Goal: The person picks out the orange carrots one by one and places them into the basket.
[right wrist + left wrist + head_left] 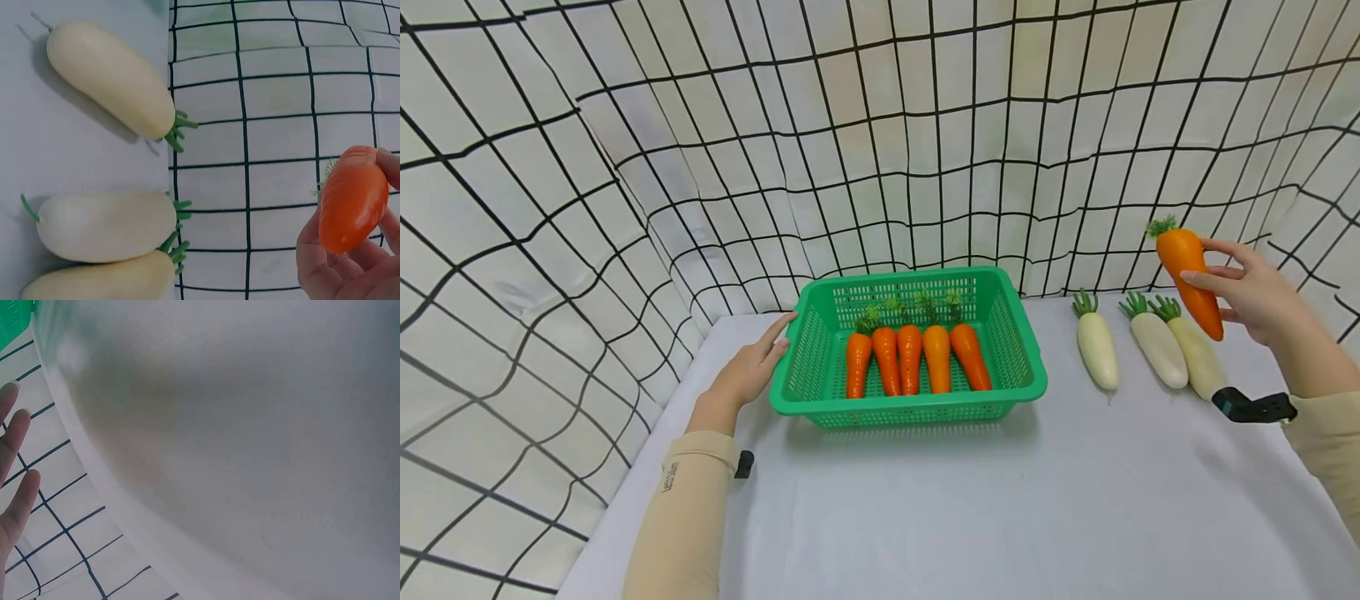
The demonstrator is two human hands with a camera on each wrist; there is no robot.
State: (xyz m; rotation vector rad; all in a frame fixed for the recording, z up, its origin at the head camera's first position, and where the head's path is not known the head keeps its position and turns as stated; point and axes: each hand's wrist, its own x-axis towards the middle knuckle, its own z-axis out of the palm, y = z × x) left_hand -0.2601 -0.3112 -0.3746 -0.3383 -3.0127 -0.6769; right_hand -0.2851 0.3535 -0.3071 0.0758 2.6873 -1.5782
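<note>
My right hand (1251, 292) grips an orange carrot (1182, 258) with a green tuft, raised at the right over the white radishes. In the right wrist view the same carrot (354, 200) sits between thumb and fingers, its tip toward the camera. My left hand (748, 367) rests with fairly straight fingers at the left rim of a green basket (910, 407). Inside that basket several carrots (910, 358) lie side by side, tufts toward the back. The left wrist view catches only some fingers (15, 444) of the left hand and a corner of the basket.
Three white radishes with green stalks lie on the white table (910, 517) right of the basket: one radish (1097, 350) alone, the middle radish (1159, 348) against the right one (1198, 358). A white wall with black grid netting (880, 150) rises behind and at both sides.
</note>
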